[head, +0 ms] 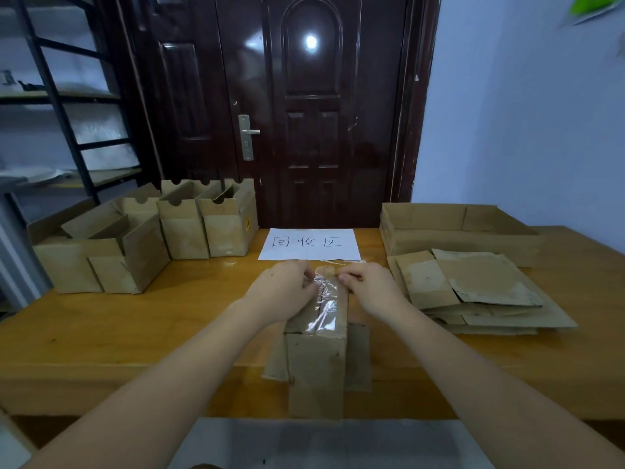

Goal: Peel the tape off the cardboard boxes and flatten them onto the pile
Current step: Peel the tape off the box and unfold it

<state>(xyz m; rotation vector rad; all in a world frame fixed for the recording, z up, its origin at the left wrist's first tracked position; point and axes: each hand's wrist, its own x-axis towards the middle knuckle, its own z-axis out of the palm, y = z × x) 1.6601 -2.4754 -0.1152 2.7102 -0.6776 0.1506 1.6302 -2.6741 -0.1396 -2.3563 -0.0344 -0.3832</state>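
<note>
A small cardboard box (316, 357) stands on the wooden table (169, 316) in front of me, its lower flaps splayed. A strip of clear tape (324, 299) runs along its top seam, its far end lifted. My left hand (285, 287) grips the box's far top on the left. My right hand (370, 287) pinches the lifted end of the tape between thumb and finger. A pile of flattened boxes (473, 289) lies on the table to the right.
Several open cardboard boxes (142, 231) stand in a group at the left back. A white paper sign (311, 245) lies behind the box. A shallow cardboard tray (456, 228) sits at the right back. A dark door and a metal shelf stand beyond the table.
</note>
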